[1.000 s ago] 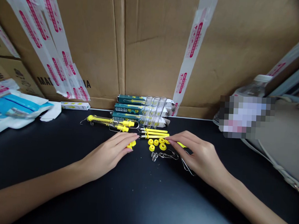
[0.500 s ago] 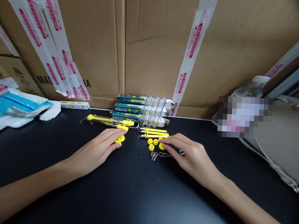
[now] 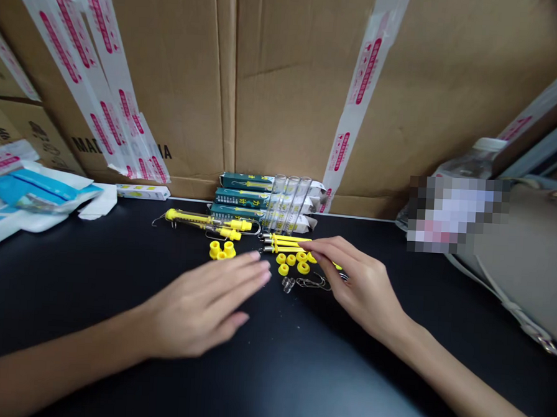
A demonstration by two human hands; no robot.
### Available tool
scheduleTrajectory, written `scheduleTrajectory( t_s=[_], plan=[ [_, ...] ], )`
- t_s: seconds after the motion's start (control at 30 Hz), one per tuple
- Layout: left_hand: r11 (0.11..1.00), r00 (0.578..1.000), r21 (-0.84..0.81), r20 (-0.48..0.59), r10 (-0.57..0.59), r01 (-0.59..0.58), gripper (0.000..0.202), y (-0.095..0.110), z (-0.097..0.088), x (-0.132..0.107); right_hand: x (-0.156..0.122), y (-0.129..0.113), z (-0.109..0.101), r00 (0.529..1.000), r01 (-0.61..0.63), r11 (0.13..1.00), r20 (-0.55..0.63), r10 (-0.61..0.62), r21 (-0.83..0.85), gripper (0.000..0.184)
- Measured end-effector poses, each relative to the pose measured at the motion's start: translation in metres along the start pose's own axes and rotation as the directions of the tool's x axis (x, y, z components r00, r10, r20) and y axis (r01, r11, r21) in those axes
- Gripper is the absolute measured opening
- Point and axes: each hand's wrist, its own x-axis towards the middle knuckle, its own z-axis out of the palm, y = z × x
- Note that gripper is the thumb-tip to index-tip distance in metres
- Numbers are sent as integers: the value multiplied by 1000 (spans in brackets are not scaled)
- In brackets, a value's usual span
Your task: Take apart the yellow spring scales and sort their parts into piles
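My left hand (image 3: 208, 304) hovers over the table with its fingers stretched out and nothing in it. Just behind its fingers stand three yellow plastic caps (image 3: 215, 249). My right hand (image 3: 354, 271) pinches at the right end of the yellow rods (image 3: 283, 250), which have metal springs and hooks on their left ends; its fingertips partly hide the contact. Below the rods lie several yellow ring-shaped plugs (image 3: 303, 268), small clear pieces (image 3: 288, 285) and wire hooks (image 3: 311, 282), partly covered by the right hand. Two assembled tubular spring scales (image 3: 203, 219) lie at the left.
Three clear tubes (image 3: 289, 203) lean on stacked green-and-white boxes (image 3: 242, 197) against a large cardboard carton (image 3: 283, 109). At the left are a blue-and-white packet (image 3: 43, 187) and a small white box (image 3: 142, 192). A plastic bottle (image 3: 477, 160) and a grey bag (image 3: 537, 259) stand at the right.
My left hand has left the yellow caps and come nearer and to the right, fingers extended. My right hand has shifted slightly from the ring plugs to the ends of the rods.
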Motion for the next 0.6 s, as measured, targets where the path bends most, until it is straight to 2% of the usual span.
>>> scheduleTrajectory(
  t_s=[0.07,0.13,0.23,0.4,0.5,0.6],
  plan=[
    [996,992,-32,98,-79,82,64,21,3,3,0,-2,-2,1000,10,1000,-5,-10,11,28],
    [973,956,-33,199,-217,227,74,38,10,3,0,-6,-4,999,31,999,-8,-31,29,28],
    [932,902,1,254,-350,362,85,52,20,2,0,-10,-9,992,105,991,56,-110,80,30],
    [910,874,-19,288,-392,414,87,53,23,3,1,-10,-11,942,215,973,247,-230,84,23],
    [901,857,-33,325,-399,432,90,56,22,6,1,-5,-9,933,219,973,278,-229,66,21],
    [899,849,-52,358,-390,435,91,64,20,10,2,-1,-8,946,181,978,253,-201,99,19]
  ],
)
